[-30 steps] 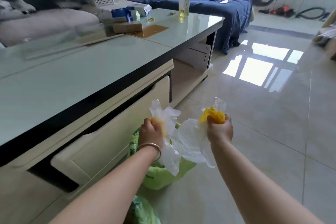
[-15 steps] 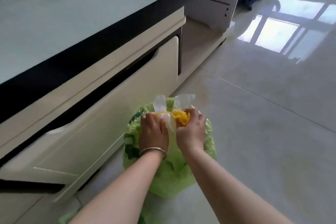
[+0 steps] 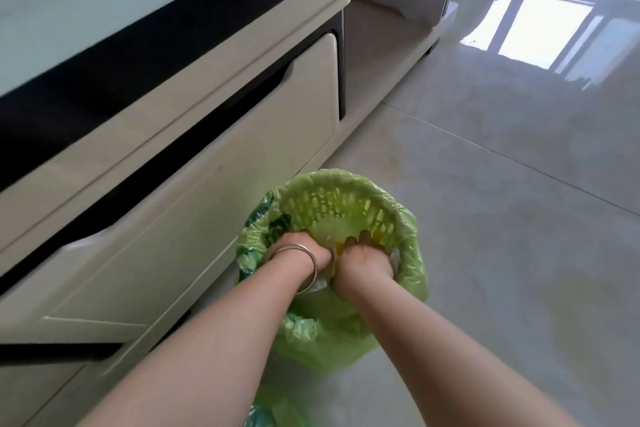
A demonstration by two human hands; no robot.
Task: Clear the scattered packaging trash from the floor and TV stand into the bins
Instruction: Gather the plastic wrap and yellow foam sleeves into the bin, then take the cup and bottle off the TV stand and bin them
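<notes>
A round basket bin lined with a green bag (image 3: 412,236) stands on the floor beside the TV stand (image 3: 207,114). Both my hands are down inside it, side by side. My left hand (image 3: 304,250), with a metal bangle on the wrist, and my right hand (image 3: 363,256) grip white and yellow plastic packaging (image 3: 337,248) and push it into the bin. Only small bits of the packaging show between and under my hands.
The TV stand's cream drawer front (image 3: 214,218) runs along the left, its glass top above. A second green bag (image 3: 273,412) peeks in at the bottom edge. Glossy floor tiles (image 3: 502,201) spread to the right.
My hands came together with the packaging and went down from above the bin into it. The view tilted down toward the bin.
</notes>
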